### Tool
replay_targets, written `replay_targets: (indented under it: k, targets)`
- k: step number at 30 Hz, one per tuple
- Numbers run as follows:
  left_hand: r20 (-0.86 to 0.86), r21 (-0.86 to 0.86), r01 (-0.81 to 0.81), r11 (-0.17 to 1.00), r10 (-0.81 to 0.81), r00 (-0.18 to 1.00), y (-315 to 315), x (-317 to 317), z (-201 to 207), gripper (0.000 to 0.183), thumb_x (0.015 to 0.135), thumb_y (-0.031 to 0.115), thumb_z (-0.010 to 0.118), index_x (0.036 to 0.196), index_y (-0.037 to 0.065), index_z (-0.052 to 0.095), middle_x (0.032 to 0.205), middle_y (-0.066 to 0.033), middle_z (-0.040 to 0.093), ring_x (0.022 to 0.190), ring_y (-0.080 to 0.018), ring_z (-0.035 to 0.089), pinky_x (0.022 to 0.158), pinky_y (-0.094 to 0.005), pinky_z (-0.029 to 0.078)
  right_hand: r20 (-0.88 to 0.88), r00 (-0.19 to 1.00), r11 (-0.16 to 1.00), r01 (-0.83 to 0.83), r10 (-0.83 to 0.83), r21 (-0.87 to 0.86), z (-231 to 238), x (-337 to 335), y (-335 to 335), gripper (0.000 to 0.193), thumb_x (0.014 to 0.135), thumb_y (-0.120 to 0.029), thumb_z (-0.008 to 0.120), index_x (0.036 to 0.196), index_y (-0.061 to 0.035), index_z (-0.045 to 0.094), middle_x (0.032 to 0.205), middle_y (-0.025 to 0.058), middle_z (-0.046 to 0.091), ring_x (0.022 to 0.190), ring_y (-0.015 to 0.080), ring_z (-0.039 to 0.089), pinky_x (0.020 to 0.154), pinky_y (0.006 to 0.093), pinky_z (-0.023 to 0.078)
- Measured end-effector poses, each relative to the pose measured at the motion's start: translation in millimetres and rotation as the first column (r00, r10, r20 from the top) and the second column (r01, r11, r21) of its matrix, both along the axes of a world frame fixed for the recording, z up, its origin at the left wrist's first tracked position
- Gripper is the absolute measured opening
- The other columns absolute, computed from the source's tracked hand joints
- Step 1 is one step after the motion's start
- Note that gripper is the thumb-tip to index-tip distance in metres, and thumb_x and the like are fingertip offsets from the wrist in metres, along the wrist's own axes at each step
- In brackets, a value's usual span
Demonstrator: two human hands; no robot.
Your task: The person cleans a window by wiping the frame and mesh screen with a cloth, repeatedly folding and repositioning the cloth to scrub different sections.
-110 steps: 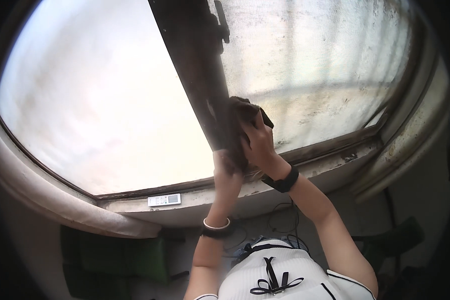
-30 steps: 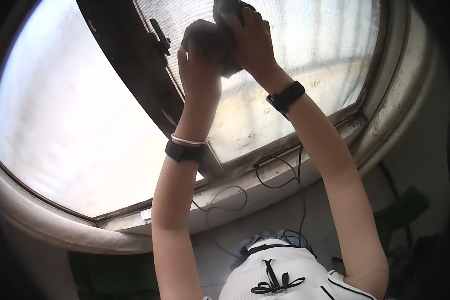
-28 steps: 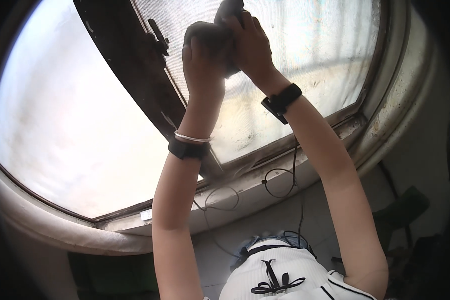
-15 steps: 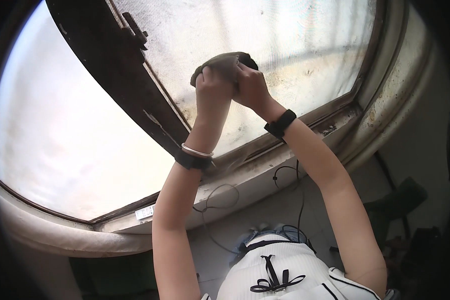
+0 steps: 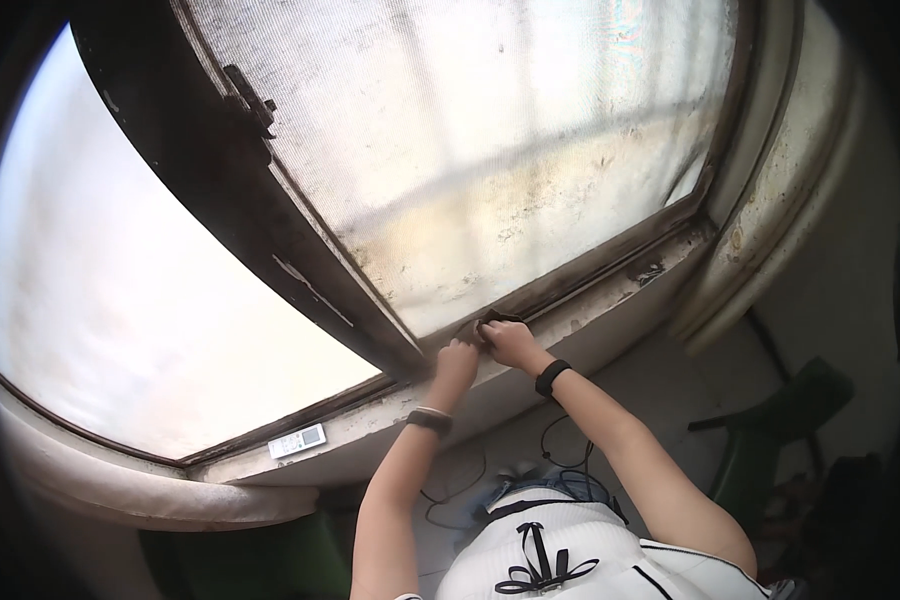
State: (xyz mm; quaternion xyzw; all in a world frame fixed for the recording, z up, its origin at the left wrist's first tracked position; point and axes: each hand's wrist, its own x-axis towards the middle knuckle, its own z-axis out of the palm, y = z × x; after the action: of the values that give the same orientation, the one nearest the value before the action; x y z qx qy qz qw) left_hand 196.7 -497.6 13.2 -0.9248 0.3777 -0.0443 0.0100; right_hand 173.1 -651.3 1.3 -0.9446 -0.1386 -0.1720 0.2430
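A dark grey-brown cloth (image 5: 499, 316) is bunched at the foot of the window frame, just above the sill. My left hand (image 5: 457, 364) is closed on its near left part, fingers curled. Beside it, almost touching, my right hand (image 5: 513, 343) grips the cloth's right part. The fingertips of both hands are partly hidden in its folds. Behind them stands the window's mesh screen (image 5: 530, 150), stained toward its lower part. The screen's dark wooden frame (image 5: 240, 210) slants down to the sill close to my left hand.
On the sill (image 5: 580, 325), which has peeling, dirty paint, a white remote control (image 5: 298, 441) lies to the left. A metal latch (image 5: 250, 100) juts from the frame. Rolled pale curtains (image 5: 770, 220) hang at the sides. Thin cables (image 5: 570, 450) dangle below, and a green chair (image 5: 785, 430) stands at right.
Both hands have come down from the mesh screen to the bottom of the frame, bringing the cloth with them. More of the remote control shows now.
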Motion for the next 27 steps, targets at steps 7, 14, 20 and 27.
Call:
replay_targets:
  k: [7,14,20,27]
  targets:
    - [0.027,-0.317,-0.015,0.948,0.025,0.999,-30,-11,91,0.027,0.075,0.017,0.055,0.096,0.001,0.05,0.072,-0.0145,0.059,0.065,-0.0292,0.061,0.051,-0.0395,0.049,0.489,0.872,0.992,0.039,0.026,-0.122,92,14,-27,0.015,0.064,-0.008,0.057,0.078,-0.0082,0.052,0.075,0.0054,0.053,0.075,0.0224,0.055,0.061,0.0338,0.045]
    - [0.518,-0.558,0.229,0.797,0.119,0.847,-69,23,179,0.021,0.078,0.013,0.056,0.095,0.004,0.049,0.06,-0.0127,0.056,0.047,-0.0282,0.056,0.04,-0.0362,0.045,0.708,0.68,0.967,0.255,-0.192,0.017,195,22,-56,0.016,0.065,-0.002,0.056,0.078,-0.0068,0.05,0.075,0.006,0.05,0.073,0.0238,0.051,0.061,0.0344,0.045]
    - [0.411,-0.538,0.137,0.832,0.117,0.904,-77,48,189,0.03,0.079,0.012,0.052,0.108,0.006,0.047,0.062,-0.0135,0.057,0.051,-0.0303,0.058,0.043,-0.0384,0.046,0.694,0.684,0.97,0.225,-0.223,0.09,203,52,-58,0.021,0.063,0.001,0.056,0.081,-0.0055,0.05,0.077,0.0077,0.051,0.073,0.0259,0.052,0.063,0.0358,0.045]
    - [0.42,-0.537,0.122,0.835,0.14,0.896,-79,52,175,0.037,0.078,0.011,0.053,0.114,0.008,0.046,0.067,-0.012,0.059,0.054,-0.0291,0.059,0.046,-0.0379,0.047,0.64,0.694,0.944,0.266,-0.329,0.196,179,62,-47,0.019,0.064,-0.001,0.056,0.081,-0.0045,0.048,0.076,0.0097,0.051,0.071,0.0274,0.053,0.06,0.0368,0.045]
